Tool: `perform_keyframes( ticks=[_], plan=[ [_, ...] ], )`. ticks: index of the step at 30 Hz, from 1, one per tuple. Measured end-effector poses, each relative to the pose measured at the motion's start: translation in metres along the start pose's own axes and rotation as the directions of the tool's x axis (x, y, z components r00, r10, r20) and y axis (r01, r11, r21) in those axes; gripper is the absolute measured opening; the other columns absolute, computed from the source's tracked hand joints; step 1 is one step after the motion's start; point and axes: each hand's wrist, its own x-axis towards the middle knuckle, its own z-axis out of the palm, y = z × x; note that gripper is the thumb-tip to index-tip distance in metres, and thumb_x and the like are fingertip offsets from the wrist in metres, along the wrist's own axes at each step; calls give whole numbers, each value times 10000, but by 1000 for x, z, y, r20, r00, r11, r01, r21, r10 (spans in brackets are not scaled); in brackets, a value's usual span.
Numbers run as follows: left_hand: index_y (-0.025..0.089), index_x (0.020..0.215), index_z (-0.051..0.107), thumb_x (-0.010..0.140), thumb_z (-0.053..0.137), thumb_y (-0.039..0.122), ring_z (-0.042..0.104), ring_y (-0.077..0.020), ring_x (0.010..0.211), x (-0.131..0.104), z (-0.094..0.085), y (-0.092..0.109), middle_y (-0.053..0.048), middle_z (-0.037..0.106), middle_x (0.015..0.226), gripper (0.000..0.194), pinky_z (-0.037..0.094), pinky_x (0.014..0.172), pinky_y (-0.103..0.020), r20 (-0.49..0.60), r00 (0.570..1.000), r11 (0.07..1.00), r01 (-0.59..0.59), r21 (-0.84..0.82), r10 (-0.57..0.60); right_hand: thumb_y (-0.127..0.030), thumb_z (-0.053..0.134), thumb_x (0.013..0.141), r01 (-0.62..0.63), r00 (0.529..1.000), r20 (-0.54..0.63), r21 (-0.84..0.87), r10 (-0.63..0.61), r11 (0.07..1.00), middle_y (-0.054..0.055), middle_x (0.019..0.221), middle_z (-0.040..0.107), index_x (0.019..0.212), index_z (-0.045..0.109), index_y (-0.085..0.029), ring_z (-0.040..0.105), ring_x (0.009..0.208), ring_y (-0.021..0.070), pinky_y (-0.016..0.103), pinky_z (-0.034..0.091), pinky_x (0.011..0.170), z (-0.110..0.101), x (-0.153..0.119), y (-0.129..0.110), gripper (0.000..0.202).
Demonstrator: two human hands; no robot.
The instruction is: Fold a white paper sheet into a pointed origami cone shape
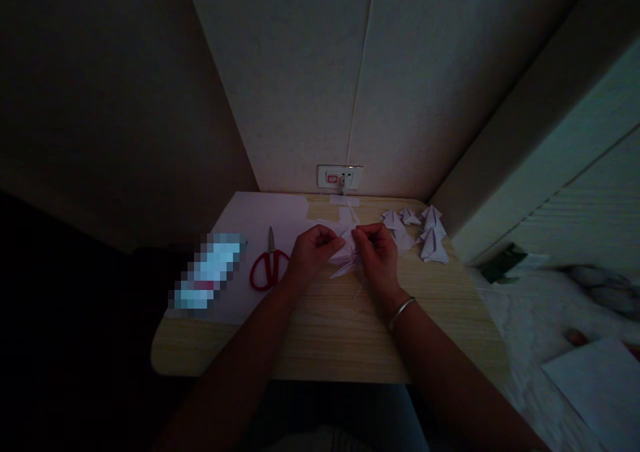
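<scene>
Between my hands, above the middle of the small wooden table [350, 345], is a folded white paper piece [346, 253] with pointed flaps. My left hand [316, 252] pinches its left side between thumb and fingers. On the other side, my right hand [376, 251] pinches the paper near its top. Red-handled scissors [270, 269] lie just left of my left hand, on a large white sheet [235, 222]. Several folded white paper shapes [433, 245] stand at the table's back right. Thin paper strips [353, 212] lie behind my hands.
A pixelated, glowing object [210, 272] lies on the sheet at the left. A wall socket [340, 177] with a plug is behind the table. At the right, a white surface holds a green packet [504, 263] and a paper sheet [597, 385].
</scene>
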Motion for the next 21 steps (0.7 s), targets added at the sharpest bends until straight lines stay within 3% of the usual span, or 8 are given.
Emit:
perform_keyframes(
  ticks=[10,21],
  plan=[
    [159,642,500,622,725,276,435,-46,499,-1,1,0,64,517,568,254,329,500,-173,-14,1000,999,-22,-44,21,-332,609,806,-20,1000,9,6,20,1000,-18,719,600,792,574,-204,541,683,134,268,425,652,3,-3,0,133],
    [173,807,618,646,710,236,536,-75,604,-2,3,1,42,596,658,195,409,578,-193,34,991,992,-129,0,129,-322,603,817,-9,1000,11,-28,9,1000,-22,726,594,800,572,-201,541,684,130,263,421,649,1,-3,1,126]
  ],
)
